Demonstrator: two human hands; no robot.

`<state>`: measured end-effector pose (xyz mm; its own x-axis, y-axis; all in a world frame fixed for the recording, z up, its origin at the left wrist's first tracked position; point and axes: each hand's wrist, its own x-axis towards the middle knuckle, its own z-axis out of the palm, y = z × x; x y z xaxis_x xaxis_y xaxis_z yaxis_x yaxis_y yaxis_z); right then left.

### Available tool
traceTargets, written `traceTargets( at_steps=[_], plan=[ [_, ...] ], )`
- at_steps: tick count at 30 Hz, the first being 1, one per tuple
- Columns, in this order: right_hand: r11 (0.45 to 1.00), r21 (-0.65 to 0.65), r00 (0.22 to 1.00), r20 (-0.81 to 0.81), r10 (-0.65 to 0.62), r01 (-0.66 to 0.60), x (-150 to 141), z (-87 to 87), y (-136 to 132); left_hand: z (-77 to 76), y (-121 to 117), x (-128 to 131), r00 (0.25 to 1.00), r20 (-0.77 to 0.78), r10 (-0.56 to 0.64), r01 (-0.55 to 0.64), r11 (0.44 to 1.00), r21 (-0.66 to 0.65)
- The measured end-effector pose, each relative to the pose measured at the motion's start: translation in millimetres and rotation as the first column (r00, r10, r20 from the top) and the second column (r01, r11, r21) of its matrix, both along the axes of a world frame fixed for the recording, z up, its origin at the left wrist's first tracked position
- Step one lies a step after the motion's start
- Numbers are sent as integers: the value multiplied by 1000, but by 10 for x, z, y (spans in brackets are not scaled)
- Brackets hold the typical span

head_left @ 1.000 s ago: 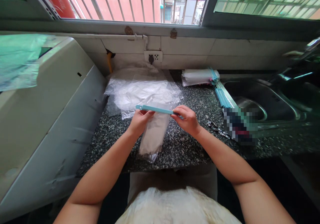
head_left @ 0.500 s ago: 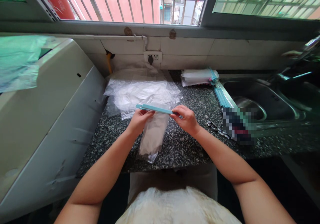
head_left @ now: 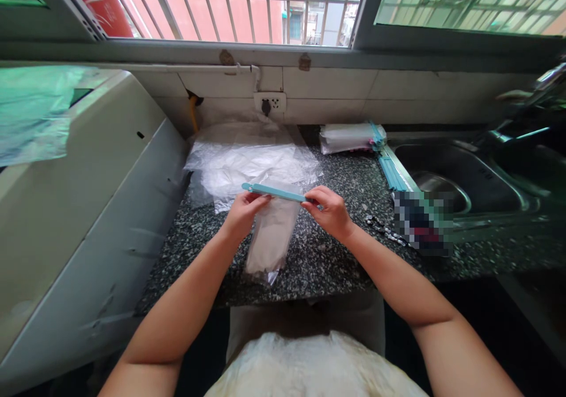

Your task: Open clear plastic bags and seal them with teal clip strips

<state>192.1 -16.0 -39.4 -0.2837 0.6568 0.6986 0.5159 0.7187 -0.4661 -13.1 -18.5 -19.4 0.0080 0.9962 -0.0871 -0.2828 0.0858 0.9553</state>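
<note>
A long blue bag-sealing clip (head_left: 278,193) lies across the upper part of a clear plastic bag (head_left: 270,240), which hangs down toward the counter's front. My left hand (head_left: 242,213) pinches the clip near its left end, thumb against its lower side. At the right end, my right hand (head_left: 329,209) grips the clip between thumb and fingertips. The clip looks closed over the bag, though whether it is fully snapped is too small to tell. Just beyond the hands lies a spread of clear plastic bags (head_left: 247,158).
Folded bags with blue clips (head_left: 347,136) lie at the back right. More blue clips (head_left: 391,171) rest beside the steel sink (head_left: 486,176). A blurred-out dark object (head_left: 422,226) with a beaded strap lies at its front corner. A white appliance (head_left: 101,167) borders the left side.
Almost nothing differs. The left hand and the clip's left end have shifted very slightly, and the bag's lower end sits a touch higher.
</note>
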Motion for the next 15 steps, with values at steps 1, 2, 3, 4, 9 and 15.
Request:
traceTargets(
  at_steps=[1, 2, 3, 4, 9, 15],
  plan=[
    [1000, 3, 1000, -1, -3, 3, 2, 1, 0, 10, 5, -7, 1000, -6, 5, -5, 1000, 12],
    [1000, 6, 1000, 1, -6, 6, 4, 2, 1, 20, 9, -14, 1000, -15, 11, -11, 1000, 23],
    [1000, 9, 1000, 4, -10, 10, 6, 3, 1, 28, 14, -21, 1000, -24, 18, -18, 999, 33],
    [1000, 12, 1000, 7, -14, 14, 8, 4, 0, 34, 18, -27, 999, -32, 24, -23, 999, 41],
    [999, 34, 1000, 3, -25, 25, 14, 6, 2, 18, 40, -66, 998, -48, 51, -47, 994, 96],
    [996, 68, 997, 40, -61, 59, 15, -2, 15, 2, 42, -105, 997, -66, 36, -25, 985, 172]
  ],
)
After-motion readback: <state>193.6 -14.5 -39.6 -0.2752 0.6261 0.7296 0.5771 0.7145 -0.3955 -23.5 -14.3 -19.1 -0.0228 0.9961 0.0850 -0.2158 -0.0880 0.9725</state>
